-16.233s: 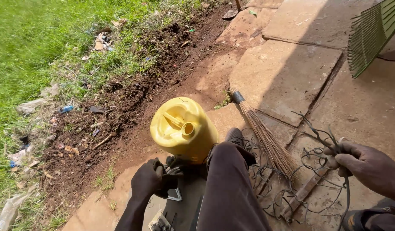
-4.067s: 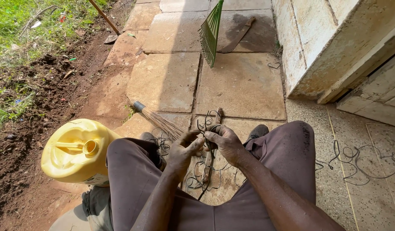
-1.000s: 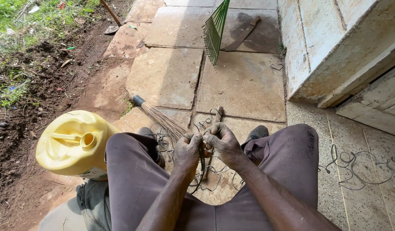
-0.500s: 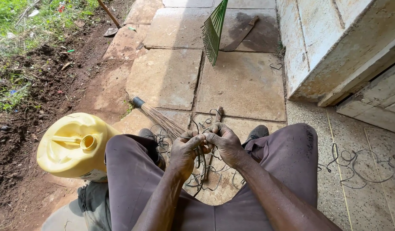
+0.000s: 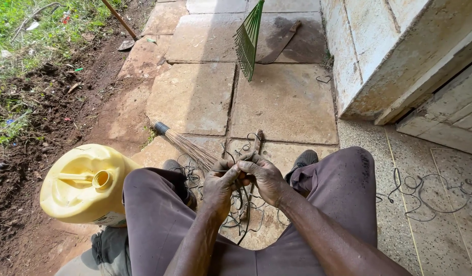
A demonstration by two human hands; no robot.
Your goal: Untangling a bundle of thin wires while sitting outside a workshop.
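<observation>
Hands had drawn slightly closer together over the wire.
Left hand (image 5: 221, 180) and right hand (image 5: 261, 175) each held a clenched grip on tangled wire (image 5: 241, 204), apparently twisting it, beside a broom (image 5: 187, 145).

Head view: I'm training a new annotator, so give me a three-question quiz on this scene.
1. True or false: both hands, left hand and right hand, grip the dark wire.
2. The yellow jerrycan stands on which side of the person: A left, B right?
3. What green tool leans upright on the paving?

Key: 1 true; 2 A; 3 the green rake.
</observation>
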